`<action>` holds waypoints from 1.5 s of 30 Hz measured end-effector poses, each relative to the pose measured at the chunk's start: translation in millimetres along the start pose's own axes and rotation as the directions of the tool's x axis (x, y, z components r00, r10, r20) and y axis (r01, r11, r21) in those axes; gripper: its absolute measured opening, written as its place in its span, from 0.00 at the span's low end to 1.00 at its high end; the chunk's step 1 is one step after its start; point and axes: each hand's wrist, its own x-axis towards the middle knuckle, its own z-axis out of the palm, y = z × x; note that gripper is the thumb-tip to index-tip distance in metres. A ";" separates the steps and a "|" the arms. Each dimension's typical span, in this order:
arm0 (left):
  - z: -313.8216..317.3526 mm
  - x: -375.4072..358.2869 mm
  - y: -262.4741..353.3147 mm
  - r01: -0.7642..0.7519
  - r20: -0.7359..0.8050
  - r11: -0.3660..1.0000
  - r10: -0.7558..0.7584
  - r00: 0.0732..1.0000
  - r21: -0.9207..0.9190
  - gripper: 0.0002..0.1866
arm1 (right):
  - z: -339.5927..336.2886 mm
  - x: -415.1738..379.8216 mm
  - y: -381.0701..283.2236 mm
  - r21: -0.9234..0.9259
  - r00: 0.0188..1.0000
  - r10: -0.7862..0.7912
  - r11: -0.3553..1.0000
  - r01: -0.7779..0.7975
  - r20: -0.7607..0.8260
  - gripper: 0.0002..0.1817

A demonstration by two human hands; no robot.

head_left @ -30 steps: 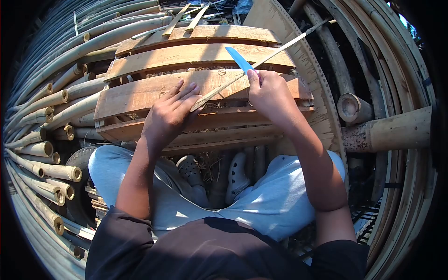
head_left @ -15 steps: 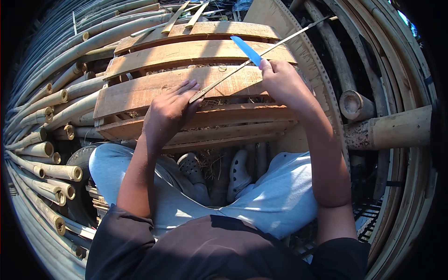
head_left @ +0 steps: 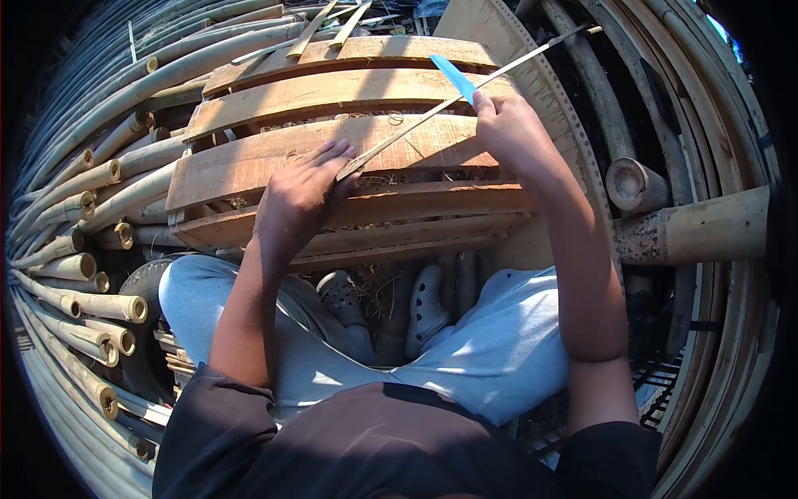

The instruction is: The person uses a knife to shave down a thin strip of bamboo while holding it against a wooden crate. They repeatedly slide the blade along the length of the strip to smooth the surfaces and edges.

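A long, thin bamboo strip (head_left: 416, 124) slants across a slatted wooden bench, its near end under my left hand (head_left: 303, 187). That hand lies on the front plank and pins the strip with its fingers, the thumb side hidden. My right hand (head_left: 509, 125) is closed around a knife (head_left: 453, 78) with a blue blade; its handle is hidden in the fist. The blade crosses the strip on its upper part and points up and left. Beyond the knife, the strip's far end reaches past the bench toward the upper right.
The wooden bench (head_left: 249, 170) stands in front of my knees, with gaps between its planks. Bamboo poles (head_left: 125, 308) are stacked along the left. A curved board (head_left: 573, 158) and a thick bamboo pole (head_left: 706, 229) flank the right side. Two split pieces (head_left: 349, 25) lie at the back.
My right hand and the knife have slid along the strip, up and to the right, away from my left hand. The left hand stays in place on the strip.
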 end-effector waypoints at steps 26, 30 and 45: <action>-0.2 0.5 -0.1 0.025 0.006 0.999 -0.025 1.000 -0.030 0.13 | 4.3 -11.5 -10.3 -0.018 1.000 -0.028 0.999 0.028 -0.008 0.27; 0.9 0.5 -5.7 -0.085 -0.005 0.996 0.085 0.996 0.000 0.12 | 55.3 -35.3 8.6 -0.110 0.918 -0.394 0.915 0.388 -0.048 0.27; 3.2 -0.3 -0.5 -0.020 -0.051 1.000 0.021 0.998 0.016 0.14 | 17.5 -14.3 -6.1 0.040 0.996 -0.088 0.995 0.089 -0.032 0.26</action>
